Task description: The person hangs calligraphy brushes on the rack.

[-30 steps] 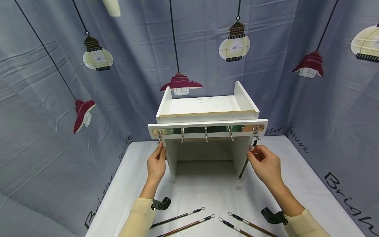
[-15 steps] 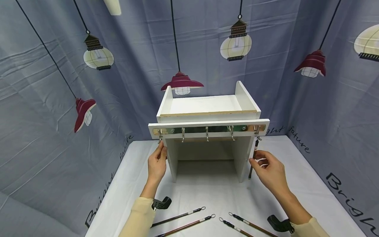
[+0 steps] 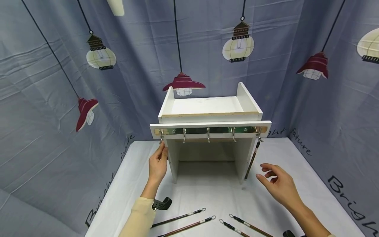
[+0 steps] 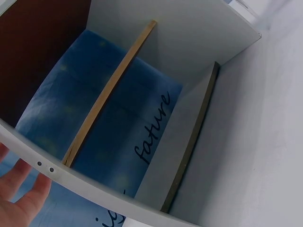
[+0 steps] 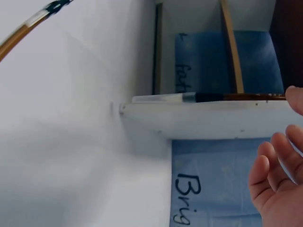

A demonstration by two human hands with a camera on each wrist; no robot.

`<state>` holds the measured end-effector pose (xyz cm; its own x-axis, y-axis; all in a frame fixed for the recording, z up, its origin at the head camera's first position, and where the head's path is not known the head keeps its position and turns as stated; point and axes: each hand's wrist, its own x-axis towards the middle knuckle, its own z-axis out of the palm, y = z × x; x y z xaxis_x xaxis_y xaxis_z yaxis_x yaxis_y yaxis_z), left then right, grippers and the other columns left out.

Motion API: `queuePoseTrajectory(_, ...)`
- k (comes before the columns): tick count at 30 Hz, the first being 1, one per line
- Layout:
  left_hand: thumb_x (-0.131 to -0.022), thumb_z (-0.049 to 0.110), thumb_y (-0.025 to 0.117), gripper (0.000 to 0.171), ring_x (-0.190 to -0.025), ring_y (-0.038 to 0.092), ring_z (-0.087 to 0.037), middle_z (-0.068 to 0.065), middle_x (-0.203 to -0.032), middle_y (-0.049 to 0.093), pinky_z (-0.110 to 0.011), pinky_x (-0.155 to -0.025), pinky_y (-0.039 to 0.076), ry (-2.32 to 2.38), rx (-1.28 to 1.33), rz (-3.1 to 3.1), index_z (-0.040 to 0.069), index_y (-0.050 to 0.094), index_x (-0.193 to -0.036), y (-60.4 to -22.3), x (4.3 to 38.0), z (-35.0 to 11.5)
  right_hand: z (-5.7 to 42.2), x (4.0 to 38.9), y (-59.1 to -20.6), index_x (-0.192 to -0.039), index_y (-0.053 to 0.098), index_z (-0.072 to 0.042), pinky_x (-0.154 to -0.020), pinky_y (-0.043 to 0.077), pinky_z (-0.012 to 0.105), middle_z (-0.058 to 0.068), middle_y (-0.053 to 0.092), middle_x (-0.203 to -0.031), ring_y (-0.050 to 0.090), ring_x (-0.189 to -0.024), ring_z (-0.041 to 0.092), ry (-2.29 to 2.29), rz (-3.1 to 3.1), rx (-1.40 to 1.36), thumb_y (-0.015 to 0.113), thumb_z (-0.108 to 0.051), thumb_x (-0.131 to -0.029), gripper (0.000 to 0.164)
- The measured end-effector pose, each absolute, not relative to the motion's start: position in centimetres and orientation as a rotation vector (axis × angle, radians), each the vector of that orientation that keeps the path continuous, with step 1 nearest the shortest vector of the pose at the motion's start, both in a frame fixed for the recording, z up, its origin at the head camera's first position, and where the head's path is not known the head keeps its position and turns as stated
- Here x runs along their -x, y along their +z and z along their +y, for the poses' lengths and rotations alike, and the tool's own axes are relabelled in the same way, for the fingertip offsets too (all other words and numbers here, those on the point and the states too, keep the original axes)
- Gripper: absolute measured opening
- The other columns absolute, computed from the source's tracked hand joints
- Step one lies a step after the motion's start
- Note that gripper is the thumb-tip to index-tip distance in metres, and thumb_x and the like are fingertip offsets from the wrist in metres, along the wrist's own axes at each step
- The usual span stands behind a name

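A white shelf unit (image 3: 208,118) carries a rail with several metal hooks (image 3: 208,135) along its front. By a loop at its end, a dark-handled brush (image 3: 252,160) hangs from the rightmost hook (image 3: 259,134); its pale bristles show on the brush (image 5: 163,98) in the right wrist view. My right hand (image 3: 279,184) is apart from it, lower and to the right, with fingers loosely bent and nothing in them. My left hand (image 3: 157,163) reaches up to the leftmost hook (image 3: 161,135), its fingertips against the unit's left side panel (image 4: 94,182).
On the white table (image 3: 207,194), several more looped brushes lie in front, such as a black brush (image 3: 179,217) at left and a brown brush (image 3: 250,225) at right. A grey-blue curtain (image 3: 127,65) printed with lamps surrounds the table.
My right hand has let go of the hanging brush and moved down and right, away from it. The brush now swings freely on its hook. My left hand stays in place.
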<state>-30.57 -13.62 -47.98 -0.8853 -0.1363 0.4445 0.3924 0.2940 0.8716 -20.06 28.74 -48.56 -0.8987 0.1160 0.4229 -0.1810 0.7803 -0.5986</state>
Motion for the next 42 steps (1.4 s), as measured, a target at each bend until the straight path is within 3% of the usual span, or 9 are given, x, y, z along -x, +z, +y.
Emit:
queuePoseTrajectory(4,-0.108,0.027,0.056,0.048,-0.121,0.067,-0.033,-0.014,-0.152,0.054,-0.028,-0.092,0.059,-1.632,0.237,-2.126,0.006,0.051,-0.151,-47.9,30.5,-13.6,29.3,19.3,-49.0,-0.123,0.069,-0.009,-0.066,0.051,0.020,0.007,0.070,-0.113,0.062,-0.089,0.013,0.887,-2.574,-0.051,0.083,-0.029,-0.089,0.042)
queuePoseTrajectory(11,-0.108,0.030,0.056,0.048,-0.121,0.067,-0.030,-0.012,-0.152,0.054,-0.019,-0.089,0.056,-1.641,0.218,-2.147,0.008,0.051,-0.151,-48.2,30.4,-13.6,30.2,17.9,-50.9,-0.119,0.072,-0.014,-0.064,0.050,0.020,0.004,0.071,-0.109,0.058,-0.087,0.007,0.854,-2.639,-0.047,0.086,-0.030,-0.086,0.039)
queuePoseTrajectory(18,-0.108,0.030,0.055,0.050,-0.124,0.066,-0.032,-0.013,-0.153,0.053,-0.036,-0.096,0.058,-1.649,0.223,-2.148,0.006,0.050,-0.152,-48.6,30.3,-13.6,30.0,16.4,-53.4,-0.111,0.074,-0.017,-0.061,0.048,0.022,-0.002,0.071,-0.105,0.057,-0.081,0.005,0.816,-2.663,-0.100,0.091,-0.023,-0.079,0.036)
queuePoseTrajectory(25,-0.108,0.031,0.056,0.050,-0.133,0.060,-0.031,-0.011,-0.155,0.051,-0.047,-0.103,0.054,-1.677,0.228,-2.137,0.008,0.049,-0.152,-48.5,30.2,-13.6,29.4,15.2,-54.9,-0.115,0.074,-0.016,-0.066,0.047,0.023,-0.003,0.069,-0.109,0.054,-0.083,0.006,0.886,-2.865,-0.048,0.088,-0.028,-0.082,0.038)
queuePoseTrajectory(42,-0.108,0.029,0.056,0.049,-0.130,0.062,-0.033,-0.013,-0.154,0.052,-0.050,-0.103,0.053,-1.618,0.243,-2.125,0.007,0.051,-0.151,-48.2,30.5,-13.6,28.6,14.6,-58.2,-0.111,0.076,-0.023,-0.067,0.047,0.020,-0.011,0.066,-0.101,0.050,-0.080,-0.005,1.027,-3.037,-0.053,0.086,-0.038,-0.081,0.035)
